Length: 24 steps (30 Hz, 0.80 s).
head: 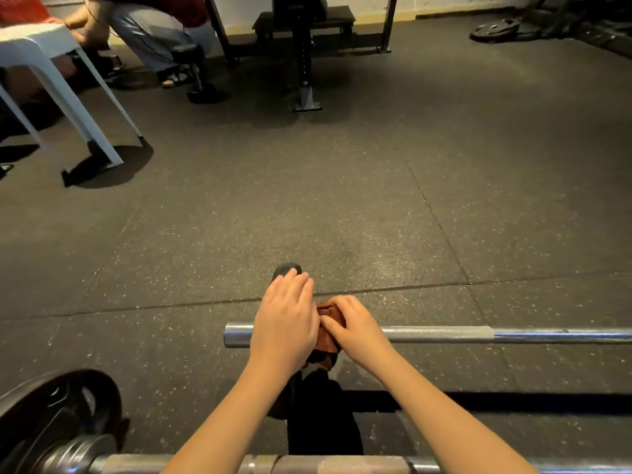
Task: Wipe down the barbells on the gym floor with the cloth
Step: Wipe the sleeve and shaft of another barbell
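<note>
Head view: my right hand point(355, 328) pinches the cloth point(329, 342) over the barbell point(444, 333), left hand point(284, 323) flat at its nine o'clock; I'd squeeze firmly, sliding toward three o'clock.

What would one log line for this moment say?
left hand: flat on black plate | right hand: grips brown cloth on barbell
</note>
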{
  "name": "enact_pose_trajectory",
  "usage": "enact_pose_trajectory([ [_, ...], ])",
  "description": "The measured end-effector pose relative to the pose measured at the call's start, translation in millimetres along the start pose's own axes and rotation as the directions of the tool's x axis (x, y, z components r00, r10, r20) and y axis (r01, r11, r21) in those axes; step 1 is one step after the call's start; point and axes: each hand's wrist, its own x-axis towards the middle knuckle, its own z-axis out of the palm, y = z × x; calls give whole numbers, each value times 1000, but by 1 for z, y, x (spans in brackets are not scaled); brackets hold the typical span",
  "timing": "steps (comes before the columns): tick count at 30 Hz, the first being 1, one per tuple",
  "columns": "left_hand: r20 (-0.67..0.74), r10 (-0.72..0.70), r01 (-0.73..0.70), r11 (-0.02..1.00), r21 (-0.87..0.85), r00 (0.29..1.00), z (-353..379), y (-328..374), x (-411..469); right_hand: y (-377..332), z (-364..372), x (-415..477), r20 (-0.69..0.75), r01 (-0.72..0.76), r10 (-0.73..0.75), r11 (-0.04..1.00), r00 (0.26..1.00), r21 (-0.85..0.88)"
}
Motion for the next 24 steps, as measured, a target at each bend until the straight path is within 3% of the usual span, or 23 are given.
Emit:
enact_pose_trajectory([
  [4, 36, -25, 25, 1000, -3, 999, -1, 0, 2, -2, 4, 8, -123, -69, 76, 996, 990, 55],
  [8, 41, -19, 19, 1000, 0, 999, -1, 0, 0, 11, -4, 2, -96, 16, -27, 994, 995, -108],
  [12, 32, -23, 23, 1000, 5, 999, 0, 1, -1, 33, -20, -6, -148, -125, 91, 962, 985, -241],
  [16, 34, -29, 28, 999, 28, 999, 1, 1, 2, 26, 12, -21, -168, -48, -19, 921, 986, -386],
  [21, 59, -26, 22, 997, 80, 998, 1, 3, 0, 23, -3, 10, -202, -123, 41, 903, 979, -411],
  [24, 43, -29, 26, 997, 75, 999, 1, 3, 0, 22, 13, -17, -190, 37, -113, 930, 975, -366],
])
